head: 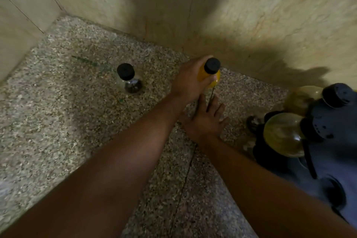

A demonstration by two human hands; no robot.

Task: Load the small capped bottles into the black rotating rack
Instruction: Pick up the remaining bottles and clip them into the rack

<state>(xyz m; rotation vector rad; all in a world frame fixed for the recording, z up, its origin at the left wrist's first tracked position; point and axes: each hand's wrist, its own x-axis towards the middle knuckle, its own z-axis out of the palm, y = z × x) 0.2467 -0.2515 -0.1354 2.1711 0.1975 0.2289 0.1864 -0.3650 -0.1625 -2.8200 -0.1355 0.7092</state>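
Yellow bottle (209,79) gripped in our left hand (190,81), right hand (204,120) open beneath; next we carry it rightward to the black rack (328,141).

Dim, warm yellowish light. Brightest patch on wall (270,6) upper right; dark shadow below it. Rack (328,131) at right edge smeared by blur. Forearms soft. Wide-angle bending toward edges.

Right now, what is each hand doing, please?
Left hand: closed around the yellow bottle.
Right hand: open, flat on the counter, holding nothing.
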